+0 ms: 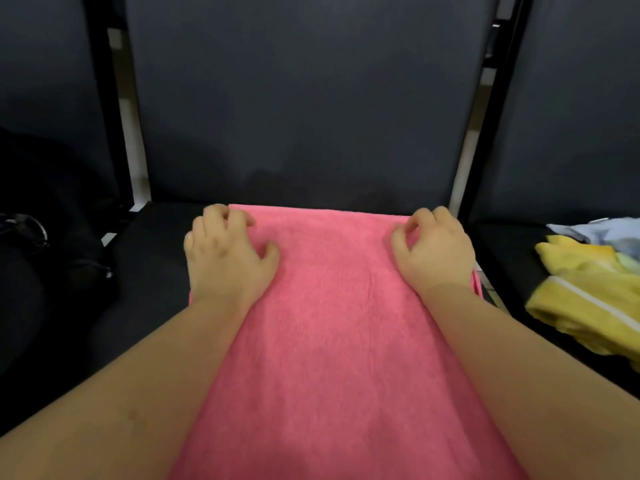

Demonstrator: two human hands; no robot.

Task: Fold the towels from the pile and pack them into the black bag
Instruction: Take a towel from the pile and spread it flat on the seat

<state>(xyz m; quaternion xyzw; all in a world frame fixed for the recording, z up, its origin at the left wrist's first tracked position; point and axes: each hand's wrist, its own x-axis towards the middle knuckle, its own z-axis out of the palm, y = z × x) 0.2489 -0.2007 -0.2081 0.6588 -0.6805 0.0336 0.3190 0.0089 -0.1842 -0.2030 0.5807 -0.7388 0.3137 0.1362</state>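
Observation:
A pink towel [332, 306] lies flat on the black seat [152, 258], running from the seat's back edge toward me. My left hand [225, 258] sits on its far left corner, fingers curled over the towel's edge and thumb spread on the cloth. At the far right corner my right hand [436, 251] pinches the towel between thumb and curled fingers. The pile of towels [588, 289], yellow with light blue behind, lies on the seat to the right. A black bag [45, 271] with shiny buckles sits in the dark at the left; its opening is hard to make out.
Dark grey padded backrests [304, 98] rise behind the seats. Black and metal frame posts [128, 126] divide the backrests on both sides.

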